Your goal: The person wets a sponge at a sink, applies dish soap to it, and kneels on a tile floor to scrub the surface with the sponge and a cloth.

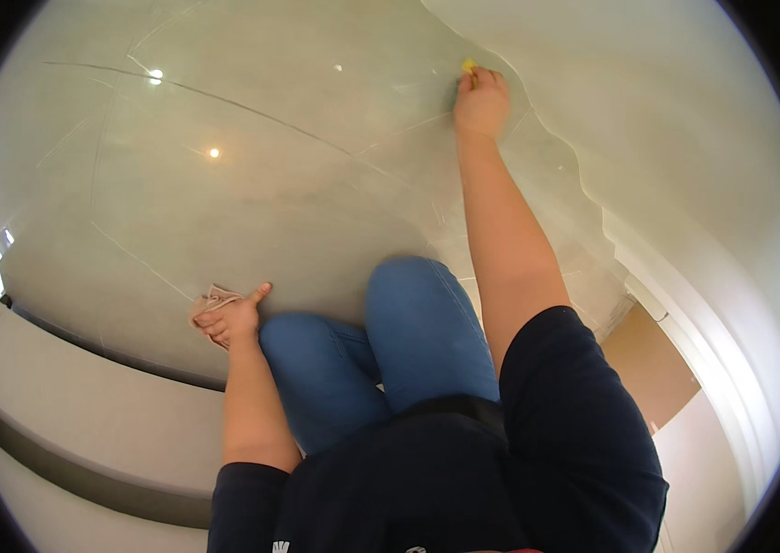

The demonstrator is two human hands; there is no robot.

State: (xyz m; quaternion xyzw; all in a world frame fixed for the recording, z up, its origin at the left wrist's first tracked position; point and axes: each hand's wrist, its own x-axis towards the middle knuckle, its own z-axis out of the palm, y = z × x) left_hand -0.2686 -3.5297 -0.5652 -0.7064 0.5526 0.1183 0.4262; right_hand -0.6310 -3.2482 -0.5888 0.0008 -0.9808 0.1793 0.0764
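Note:
My right hand [482,102] reaches far forward, fingers bent down around a small yellow piece [469,66], possibly a sponge. Only a bit of it shows past the fingertips, close to the glossy grey veined surface [279,200]. My left hand [234,320] is lower, beside my left knee, its fingers curled around a crumpled pinkish cloth [213,302] and its thumb stretched out. Both knees, in blue jeans [424,332], are bent between my arms.
A pale surface with a wavy edge [580,173] runs along the right. White ledges [106,415], with a dark gap between them, lie at lower left. A brown panel [649,366] shows at right, behind my right arm. Two lamp reflections [214,153] shine on the grey surface.

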